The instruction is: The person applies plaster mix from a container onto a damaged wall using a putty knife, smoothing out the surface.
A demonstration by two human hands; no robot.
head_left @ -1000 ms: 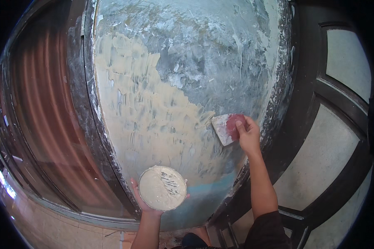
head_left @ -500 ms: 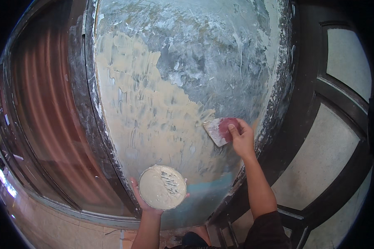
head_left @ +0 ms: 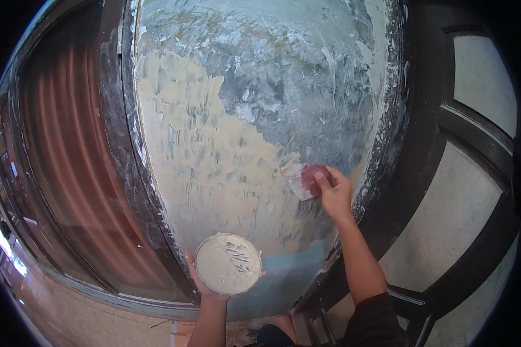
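My right hand [head_left: 336, 191] grips a dark red putty scraper [head_left: 313, 178] with the thumb on its near face. Cream paste smears the scraper's wide edge, which is at the wall [head_left: 283, 98] beside the coated area. Cream putty [head_left: 214, 162] covers the left and lower middle of that wall in uneven strokes; grey surface shows at the upper right. Down in front, my left hand [head_left: 205, 287] supports a round tub of putty [head_left: 228, 264] from beneath, fingers around its sides. Several scraped marks line the putty's surface in the tub.
To the left stands a dark-framed window [head_left: 69, 150] with a reddish-brown curtain behind it. A dark brown door [head_left: 428, 168] with pale panels is at the right. Tiled floor [head_left: 121, 327] lies below, and a pale blue strip [head_left: 295, 258] crosses the lower wall.
The scraper has turned slightly in my right hand's grip and shifted a little right. The tub and the wall sit slightly differently in view; the left hand still holds the tub.
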